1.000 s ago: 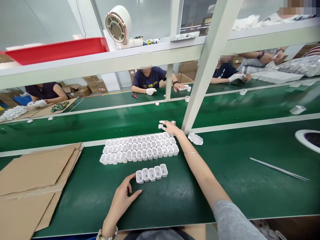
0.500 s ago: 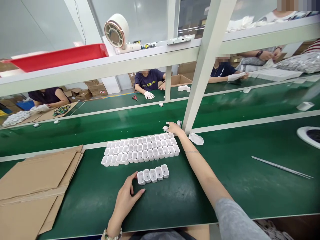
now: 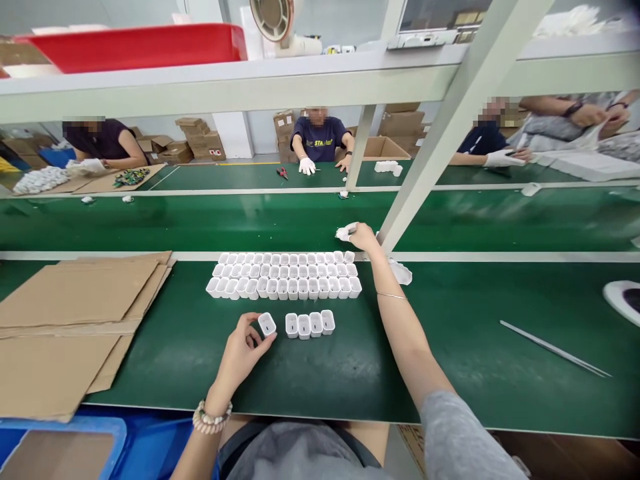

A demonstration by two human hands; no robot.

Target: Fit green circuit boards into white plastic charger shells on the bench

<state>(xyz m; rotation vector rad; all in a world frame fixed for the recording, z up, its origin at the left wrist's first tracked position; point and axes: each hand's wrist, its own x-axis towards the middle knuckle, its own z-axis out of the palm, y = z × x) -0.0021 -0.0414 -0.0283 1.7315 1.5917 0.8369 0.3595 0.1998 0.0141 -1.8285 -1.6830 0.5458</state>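
Note:
My left hand [image 3: 243, 350] pinches a small white plastic shell [image 3: 267, 323], lifted off the left end of a short row of three shells [image 3: 310, 324] on the green bench. Behind that row stands a block of several rows of the same white shells [image 3: 285, 275]. My right hand [image 3: 364, 237] reaches far forward past the block to the conveyor edge and grips white shells [image 3: 345, 233] there, close to a slanted white frame post [image 3: 425, 173].
Flattened cardboard sheets [image 3: 70, 320] lie at the left. A white scrap [image 3: 401, 272] rests by my right forearm, a thin metal rod [image 3: 555, 348] at the right. A blue bin [image 3: 60, 450] sits below the bench. Other people work across the conveyor [image 3: 250, 223].
My left hand has picked the leftmost shell out of the short front row. My right hand has closed on shells at the conveyor edge. The camera tilted down.

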